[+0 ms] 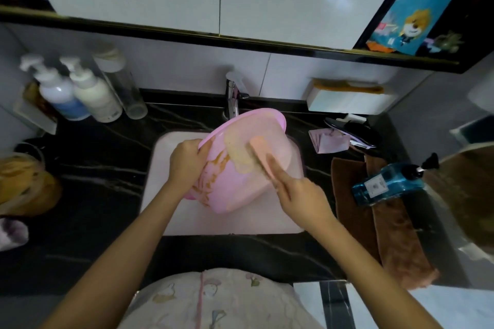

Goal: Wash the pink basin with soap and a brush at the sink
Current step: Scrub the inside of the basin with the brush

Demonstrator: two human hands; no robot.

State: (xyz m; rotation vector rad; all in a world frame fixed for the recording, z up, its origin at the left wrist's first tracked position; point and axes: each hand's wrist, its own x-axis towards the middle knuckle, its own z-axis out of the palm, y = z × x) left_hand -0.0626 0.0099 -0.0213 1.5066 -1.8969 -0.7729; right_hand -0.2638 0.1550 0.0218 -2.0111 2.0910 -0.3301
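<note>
The pink basin (240,189) stands tipped on its side inside the sink (165,195), its rim raised toward the faucet (232,96) at the sink's back edge. The tilt looks deliberate: it turns the soiled wall up toward the person, and anything that runs off falls into the sink.

The left hand (187,163) is over the sink's left half, fingers and thumb curled round the basin's rim. It seems to brace the basin so it cannot roll or slide under the scrubbing. The right hand (302,197) is over the sink's right half and is closed round the handle of a peach-coloured brush (260,153), with a finger laid straight along its back, probably to press the bristles down. The brush head lies on a pale yellowish patch on the basin wall, likely soap or grime. I cannot tell whether that is the inner or outer face.

A blue pump bottle (387,184) lies on a brown towel (395,235) on the dark tabletop (101,168) right of the sink, near enough to reach. Two white pump bottles (77,93) stand at the back left of the sink.

Scrubbing appears to be in hand, with rinsing not yet done; no water is visible at the faucet.
</note>
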